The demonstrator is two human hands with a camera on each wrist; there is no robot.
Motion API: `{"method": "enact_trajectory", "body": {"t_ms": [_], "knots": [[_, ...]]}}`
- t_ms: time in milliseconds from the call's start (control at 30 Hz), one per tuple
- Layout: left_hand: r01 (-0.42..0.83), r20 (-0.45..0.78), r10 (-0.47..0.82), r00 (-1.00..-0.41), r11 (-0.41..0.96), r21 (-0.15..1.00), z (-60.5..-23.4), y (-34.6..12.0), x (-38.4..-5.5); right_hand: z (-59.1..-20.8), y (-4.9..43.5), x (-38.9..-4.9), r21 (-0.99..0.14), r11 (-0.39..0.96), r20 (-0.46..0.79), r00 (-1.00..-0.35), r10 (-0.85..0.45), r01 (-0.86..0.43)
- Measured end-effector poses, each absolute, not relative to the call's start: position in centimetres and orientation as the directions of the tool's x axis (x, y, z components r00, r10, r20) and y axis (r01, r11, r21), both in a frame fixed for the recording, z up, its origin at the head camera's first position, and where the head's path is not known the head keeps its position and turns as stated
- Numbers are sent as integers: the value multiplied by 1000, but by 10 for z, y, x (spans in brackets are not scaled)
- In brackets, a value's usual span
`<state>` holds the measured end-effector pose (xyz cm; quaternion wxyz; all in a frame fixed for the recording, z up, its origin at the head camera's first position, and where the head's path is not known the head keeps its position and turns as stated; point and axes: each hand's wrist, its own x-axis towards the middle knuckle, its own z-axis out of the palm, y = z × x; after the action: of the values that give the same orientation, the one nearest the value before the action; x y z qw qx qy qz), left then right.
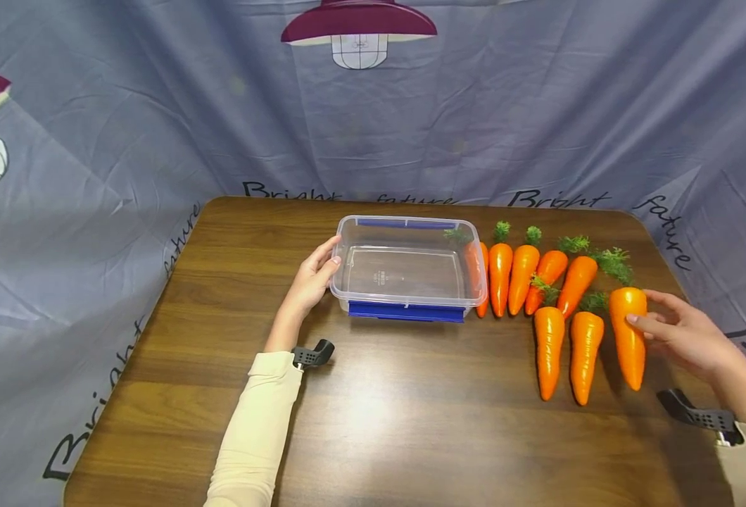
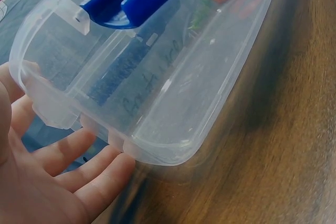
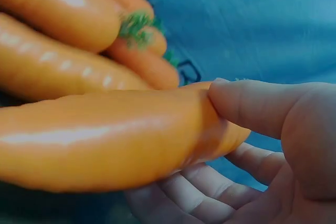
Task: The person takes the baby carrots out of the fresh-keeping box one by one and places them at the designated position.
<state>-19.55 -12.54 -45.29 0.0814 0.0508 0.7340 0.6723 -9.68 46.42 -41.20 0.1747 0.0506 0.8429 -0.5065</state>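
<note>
At the right, my right hand (image 1: 690,331) grips a plump orange toy carrot (image 1: 628,338), thumb on top and fingers curled beneath it. The right wrist view shows this carrot (image 3: 105,140) tip to the left, its thick end between thumb and fingers. My left hand (image 1: 312,282) holds the left end of a clear plastic box (image 1: 405,301), thumb over the rim. Its fingers (image 2: 102,184) press the outer wall in the left wrist view. The box is without a lid and has blue clips (image 1: 405,311) on its long sides.
More carrots with green tops lie right of the box: a back row (image 1: 525,278) close against its wall, and two carrots (image 1: 549,352) (image 1: 585,355) in front. Brown wooden table (image 1: 234,282) surrounds them. A grey-blue printed curtain (image 1: 474,105) hangs behind the table and at its sides.
</note>
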Motion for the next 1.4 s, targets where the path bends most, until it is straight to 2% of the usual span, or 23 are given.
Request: {"method": "enact_trajectory", "body": {"t_ms": [367,667,1400], "knots": [[-23,-37,185,-982,74,997,-455,-125,-196,-442,475,-68,-789,524,-383,-923,-12,321],[-36,-49,180,-982,74,997,-454,-123,-196,-451,476,-65,-831,439,-390,-921,-20,343],[-41,-60,171,-984,111,993,-452,-124,-196,-441,462,-82,-698,617,-442,-896,29,365]]}}
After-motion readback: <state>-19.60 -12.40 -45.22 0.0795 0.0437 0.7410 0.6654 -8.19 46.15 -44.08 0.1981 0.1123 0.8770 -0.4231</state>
